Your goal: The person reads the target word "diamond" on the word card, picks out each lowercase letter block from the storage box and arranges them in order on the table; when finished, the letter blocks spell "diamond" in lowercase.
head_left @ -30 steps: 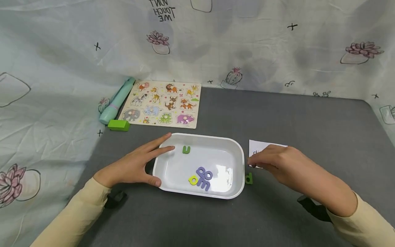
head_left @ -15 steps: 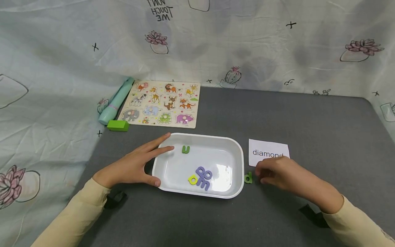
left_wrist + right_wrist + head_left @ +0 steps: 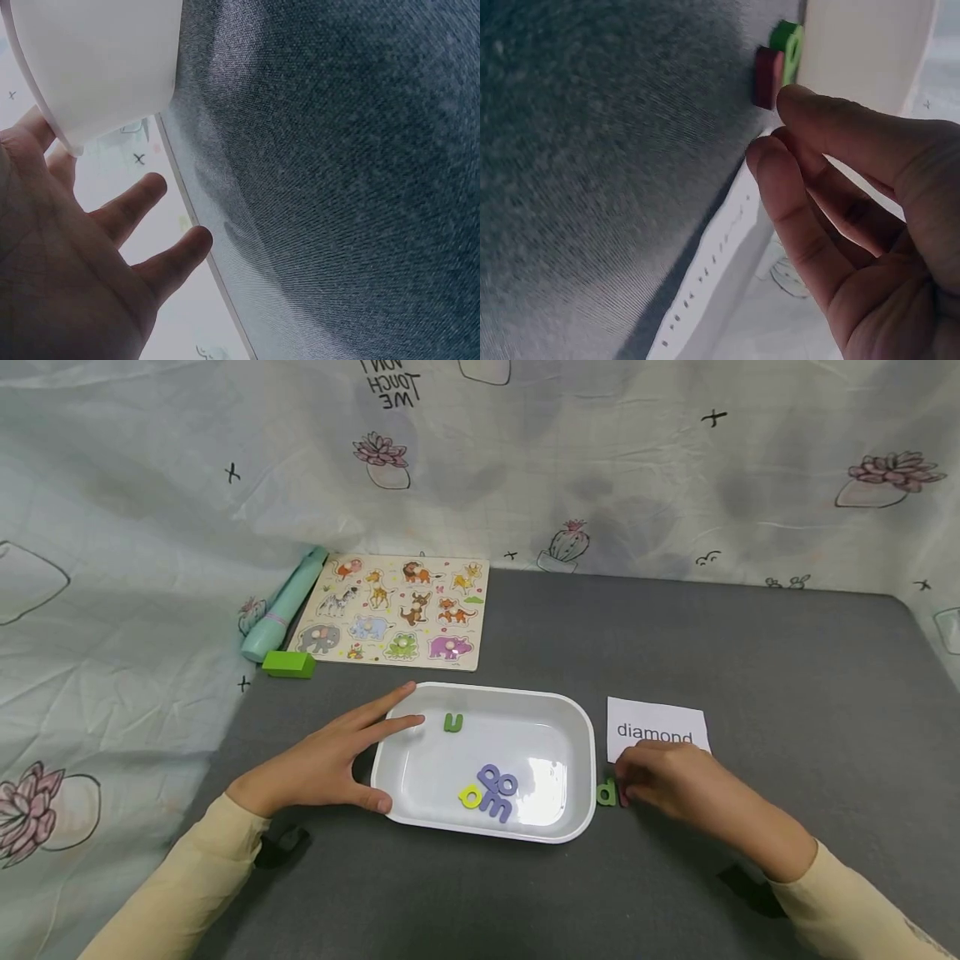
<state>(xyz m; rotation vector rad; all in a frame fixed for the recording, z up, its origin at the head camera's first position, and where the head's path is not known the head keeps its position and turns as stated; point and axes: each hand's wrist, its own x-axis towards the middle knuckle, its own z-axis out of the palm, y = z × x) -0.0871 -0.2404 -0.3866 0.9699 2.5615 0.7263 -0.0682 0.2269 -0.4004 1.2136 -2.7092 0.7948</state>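
My left hand (image 3: pixel 322 760) holds the left end of a white tray (image 3: pixel 480 831), fingers spread over its far rim and thumb at the near side. Inside are a green letter u (image 3: pixel 453 722), purple letters such as an m (image 3: pixel 496 807), and a yellow letter (image 3: pixel 470 796). My right hand (image 3: pixel 678 785) bends just right of a small red letter piece (image 3: pixel 767 77). The thumb tip is close to that piece, and a gap shows between thumb and fingers. Beside the red piece a green letter d (image 3: pixel 606 792) lies against the tray's right side. A white card (image 3: pixel 652 714) reads "diamond".
An animal peg puzzle (image 3: pixel 390 610) lies at the back left. Next to it are a rolled teal item (image 3: pixel 285 606) and a green block (image 3: pixel 288 664). A printed curtain (image 3: pixel 637 468) borders the grey table (image 3: pixel 750 660) behind and at the sides.
My right hand has come down from the card toward the near side, uncovering the printed word. The red letter piece now shows beside the green d. My left hand stays on the tray.
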